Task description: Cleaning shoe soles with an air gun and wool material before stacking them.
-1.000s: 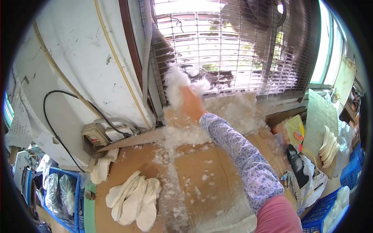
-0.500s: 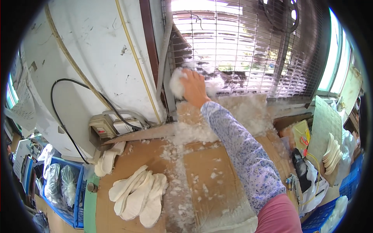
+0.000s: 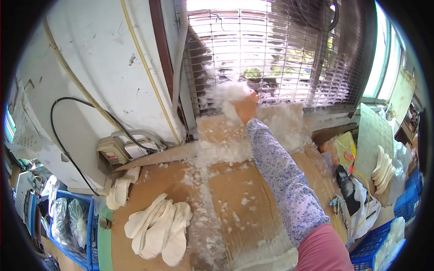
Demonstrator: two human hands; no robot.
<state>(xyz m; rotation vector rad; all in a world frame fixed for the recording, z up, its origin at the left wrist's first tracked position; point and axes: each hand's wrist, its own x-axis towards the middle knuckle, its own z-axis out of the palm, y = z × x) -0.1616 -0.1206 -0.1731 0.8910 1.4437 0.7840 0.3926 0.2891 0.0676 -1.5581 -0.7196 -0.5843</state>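
Note:
My right hand (image 3: 247, 107) reaches far forward in a floral sleeve, its fingers closed on a clump of white fluff (image 3: 234, 97). The clump presses against or sits just in front of the lower part of a wire mesh screen (image 3: 271, 58); I cannot tell whether it touches. More fluff clings to the mesh and lies along the cardboard (image 3: 221, 128) below it. On the work surface nearer to me lies a fanned pile of cream-coloured insoles (image 3: 160, 230). My left hand is out of the picture.
Left of the surface stands a blue crate (image 3: 74, 244) with plastic-wrapped bundles. A grey socket box (image 3: 113, 150) and black cable sit by the white wall. At right are a yellow tray (image 3: 346, 147), an air gun (image 3: 338, 207), a stack of curved cream pieces (image 3: 384, 169) and another blue crate (image 3: 368, 244).
My right hand has swept to the right along the bottom of the mesh, carrying the fluff with it. The whole view has shifted slightly.

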